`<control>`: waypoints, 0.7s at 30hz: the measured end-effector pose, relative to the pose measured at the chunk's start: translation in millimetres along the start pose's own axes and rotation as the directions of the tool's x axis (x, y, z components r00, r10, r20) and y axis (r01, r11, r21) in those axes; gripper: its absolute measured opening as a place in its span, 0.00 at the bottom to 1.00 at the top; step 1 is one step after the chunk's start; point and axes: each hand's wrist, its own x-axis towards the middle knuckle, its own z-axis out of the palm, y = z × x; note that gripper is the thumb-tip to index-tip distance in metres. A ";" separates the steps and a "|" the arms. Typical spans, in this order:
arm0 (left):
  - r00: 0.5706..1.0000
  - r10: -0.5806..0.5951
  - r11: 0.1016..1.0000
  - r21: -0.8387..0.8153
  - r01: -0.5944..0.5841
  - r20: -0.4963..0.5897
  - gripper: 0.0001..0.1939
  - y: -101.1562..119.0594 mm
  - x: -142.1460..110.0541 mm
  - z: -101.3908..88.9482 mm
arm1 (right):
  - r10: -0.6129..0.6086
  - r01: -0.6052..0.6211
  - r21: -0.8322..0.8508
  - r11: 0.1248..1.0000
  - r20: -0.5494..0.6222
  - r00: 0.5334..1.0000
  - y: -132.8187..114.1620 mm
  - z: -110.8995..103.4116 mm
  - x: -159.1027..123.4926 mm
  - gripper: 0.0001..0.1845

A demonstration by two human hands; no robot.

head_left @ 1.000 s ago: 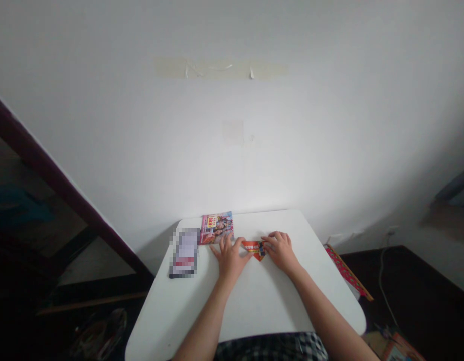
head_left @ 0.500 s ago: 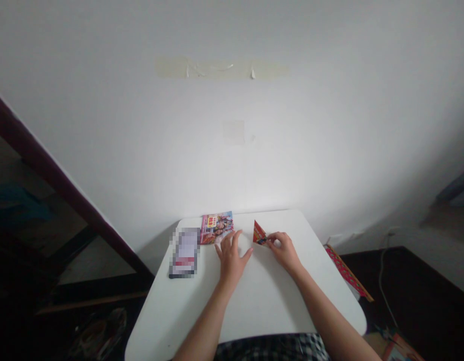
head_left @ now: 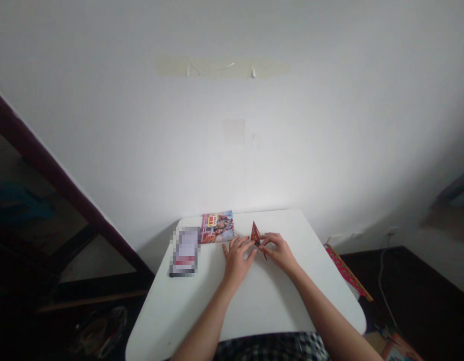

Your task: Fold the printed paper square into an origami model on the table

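A small folded paper (head_left: 255, 234), red with printed patches, stands at a tilt above the middle of the white table (head_left: 262, 306). My right hand (head_left: 279, 251) pinches its lower right part between thumb and fingers. Close by on the left, my left hand (head_left: 239, 258) has its fingers apart, with the index fingertip and thumb at the paper's lower left edge. Whether they press on it is hard to see. Part of the paper is hidden behind the fingers.
A colourful printed flyer (head_left: 217, 228) lies at the table's back left. Beside it is a phone (head_left: 184, 253), blurred out by pixels. Behind the table rises a white wall (head_left: 232, 165). A dark frame (head_left: 66, 180) leans at the left.
My left hand has moved right, up to the folded paper. The paper has turned and looks narrower, and my right hand has shifted slightly left with it.
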 end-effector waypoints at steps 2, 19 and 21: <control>1.000 -0.006 0.999 -0.032 0.006 0.013 0.14 -0.6 0.2 0.3 | 0.024 -0.024 0.011 1.000 0.019 1.000 -1.7 -0.2 -0.4 0.09; 1.000 -0.027 0.994 -0.105 0.028 0.013 0.13 3.1 -0.5 -1.2 | 0.034 -0.036 0.097 0.995 0.025 0.999 -4.5 2.1 -0.7 0.12; 0.999 -0.035 0.992 -0.122 0.036 0.011 0.12 2.6 -0.4 -0.7 | 0.037 -0.039 0.121 0.992 0.016 0.999 -2.5 3.6 -0.9 0.12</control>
